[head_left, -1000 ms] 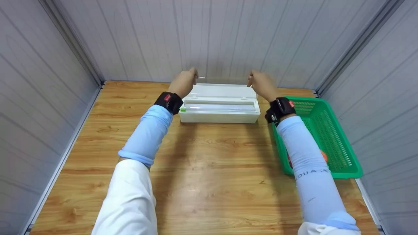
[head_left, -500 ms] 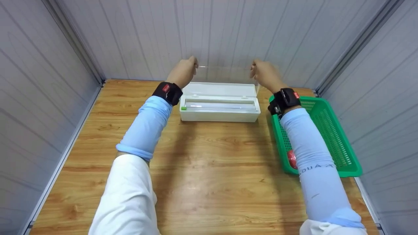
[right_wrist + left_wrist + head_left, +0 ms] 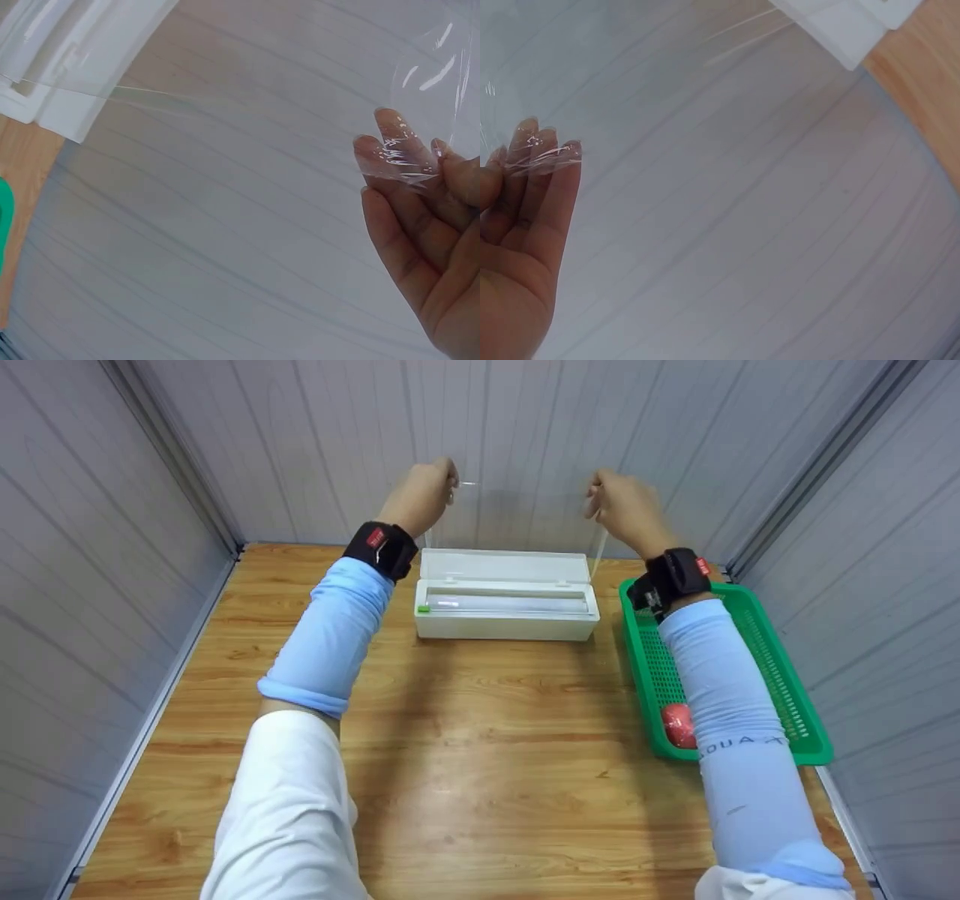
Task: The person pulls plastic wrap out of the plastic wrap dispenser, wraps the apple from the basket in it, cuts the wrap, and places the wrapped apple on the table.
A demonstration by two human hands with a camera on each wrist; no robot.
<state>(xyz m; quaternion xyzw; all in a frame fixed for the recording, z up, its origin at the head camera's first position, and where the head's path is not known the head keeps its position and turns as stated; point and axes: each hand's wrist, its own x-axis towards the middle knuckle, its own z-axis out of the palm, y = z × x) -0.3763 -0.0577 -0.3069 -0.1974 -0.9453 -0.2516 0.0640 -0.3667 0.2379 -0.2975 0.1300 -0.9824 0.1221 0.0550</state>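
Observation:
A white cling film dispenser (image 3: 506,628) stands near the back wall with its lid (image 3: 504,565) tipped back. A clear roll (image 3: 506,604) shows inside it, and a small green slider (image 3: 424,608) sits at its front left. Transparent cling film (image 3: 439,73) stretches up from the box. My left hand (image 3: 420,501) pinches one corner of the film between thumb and fingers, above and behind the box's left end. On the other side, my right hand (image 3: 631,510) pinches the other corner; film wraps over its fingertips (image 3: 395,154). Most of the sheet is hard to see.
A green plastic basket (image 3: 652,690) stands to the right, partly under my right forearm. Inside it lies a red wrapped item (image 3: 679,725). Panelled walls (image 3: 517,442) close in the wooden table (image 3: 480,780) at the back and both sides.
Both hands have risen away from the box and spread slightly apart, drawing out more film. More of the red item in the basket has come into sight as the right arm shifted.

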